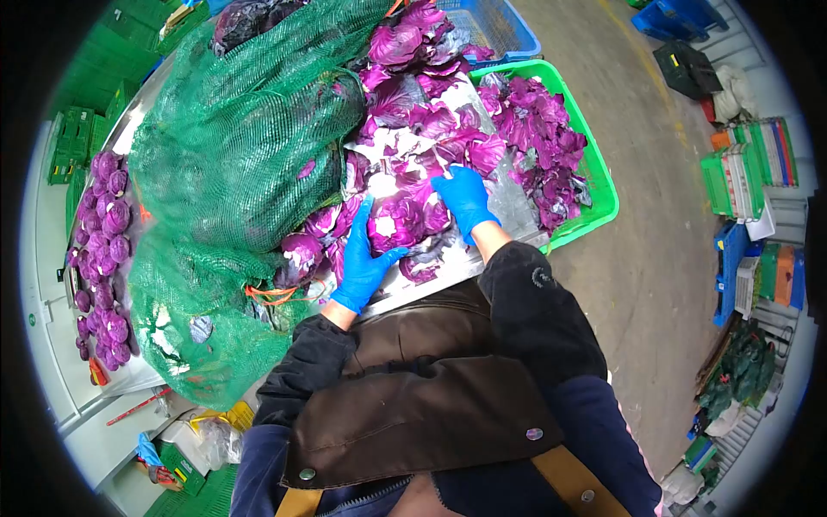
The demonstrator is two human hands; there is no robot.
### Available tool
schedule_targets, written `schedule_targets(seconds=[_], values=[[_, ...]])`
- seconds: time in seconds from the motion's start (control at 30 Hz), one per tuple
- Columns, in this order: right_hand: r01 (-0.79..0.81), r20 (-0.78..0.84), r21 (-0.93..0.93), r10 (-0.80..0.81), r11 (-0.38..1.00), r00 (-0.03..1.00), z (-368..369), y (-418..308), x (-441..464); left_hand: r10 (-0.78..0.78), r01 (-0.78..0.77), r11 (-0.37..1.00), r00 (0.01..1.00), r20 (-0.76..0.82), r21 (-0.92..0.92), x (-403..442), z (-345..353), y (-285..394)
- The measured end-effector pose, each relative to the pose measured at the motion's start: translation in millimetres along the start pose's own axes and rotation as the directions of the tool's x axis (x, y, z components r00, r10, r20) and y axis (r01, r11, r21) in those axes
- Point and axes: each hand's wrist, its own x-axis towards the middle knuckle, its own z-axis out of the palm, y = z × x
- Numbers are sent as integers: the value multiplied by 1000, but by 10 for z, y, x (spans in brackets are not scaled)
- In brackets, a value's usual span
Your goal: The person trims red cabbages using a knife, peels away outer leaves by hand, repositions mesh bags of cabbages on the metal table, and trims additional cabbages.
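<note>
A red cabbage [395, 222] with a pale cut end sits near the front of the metal table [517, 200]. My left hand [363, 261], in a blue glove, is curved round its left and near side, thumb and forefinger apart. To the right, my right hand [466, 203], gloved the same, has its fingers bent against a purple cabbage leaf [438, 215] beside the head; its fingertips are partly hidden. Loose leaves [431, 121] cover the table beyond both hands. Another cabbage [301, 258] rests left of my left hand.
Green mesh sacks [241, 146] of cabbages fill the left side. A green crate [606, 185] of leaves stands at the right, a blue crate [521, 30] behind it. Peeled cabbages [105, 233] lie on a surface far left. Stacked crates [739, 185] line the right wall.
</note>
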Motion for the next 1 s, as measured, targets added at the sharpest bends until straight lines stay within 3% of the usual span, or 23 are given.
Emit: schedule_targets(seconds=[0.03, 0.07, 0.17, 0.23, 0.27, 0.3, 0.37, 0.4, 0.5, 0.53, 0.57, 0.6, 0.63, 0.67, 0.7, 0.73, 0.77, 0.83, 0.87, 0.9, 0.93, 0.97, 1.0], values=[[-12, -127, 78, 22, 997, 992, 65, 19, -50, -11, 9, 997, 1000, -22, -80, 16, 31, 27], [-4, -220, -152, -30, 988, 975, 67, 59, -78, -25, 17, 987, 999, -47, -161, 37, 59, 51], [85, -83, -76, -91, 994, 992, -255, -472, -317, 2, -6, 998, 997, -71, -60, 213, 52, 149], [97, 225, -225, -46, 969, 973, -373, -708, -421, 63, -60, 997, 994, -84, 42, 318, 62, 61], [165, 230, -360, -84, 918, 970, -271, -624, -409, 54, -51, 998, 995, -80, 38, 337, 70, 25], [149, 165, -293, -104, 944, 981, -209, -572, -410, 42, -39, 999, 996, -73, 35, 338, 73, 14], [-57, 288, 156, 10, 986, 958, -127, -365, -274, -33, 28, 998, 996, -85, -54, 337, 33, 14], [-98, 344, 257, 4, 961, 939, -186, -378, -284, 17, -17, 1000, 997, -82, -4, 343, 18, 22], [-157, 293, 251, 80, 955, 953, -367, -338, -338, -28, 23, 991, 999, -34, -135, 372, -35, -70], [-300, 268, 358, 210, 884, 940, -328, -149, -282, -55, 49, 982, 998, -29, -184, 379, -55, 7], [-312, 245, 337, 237, 888, 940, -351, 61, -220, -55, 48, 982, 998, -34, -183, 376, -79, -10], [-99, 150, -41, 104, 994, 983, -424, 64, -246, -50, 46, 987, 998, -24, -155, 374, -111, -27], [105, 112, -427, -63, 898, 992, -471, 57, -266, -42, 40, 991, 999, -11, -129, 392, -123, -43], [103, 111, -427, -61, 898, 992, -441, 34, -301, -70, 70, 987, 998, 7, -147, 401, -120, -58], [235, -19, -227, -246, 945, 969, -401, -162, -373, -70, 71, 987, 997, 10, -146, 418, -112, 10], [389, -186, -39, -389, 921, 902, -372, -386, -420, 85, -79, 982, 996, -30, 171, 456, -99, 149], [358, -98, 67, -351, 931, 931, -374, -639, -449, 243, -206, 856, 970, -16, 473, 486, -85, 297], [344, -82, 545, -360, 764, 929, 230, -421, -168, 326, -339, 782, 938, 119, 524, 552, -8, 457], [343, -83, 545, -359, 765, 930, 198, -406, -125, 236, -282, 779, 959, 155, 561, 567, -3, 454], [-89, 202, 629, -52, 773, 978, 134, -381, -96, 141, -225, 769, 973, 184, 598, 571, 0, 454], [-508, 493, 575, 224, 642, 841, 88, -367, -98, 138, -220, 770, 974, 181, 598, 556, -30, 458], [-528, 491, 600, 245, 601, 836, 149, -263, -82, 113, -228, 756, 969, 221, 614, 565, -100, 464], [-454, 453, 610, 184, 649, 872, 156, -240, -117, 86, -234, 741, 963, 257, 630, 573, -173, 456]])
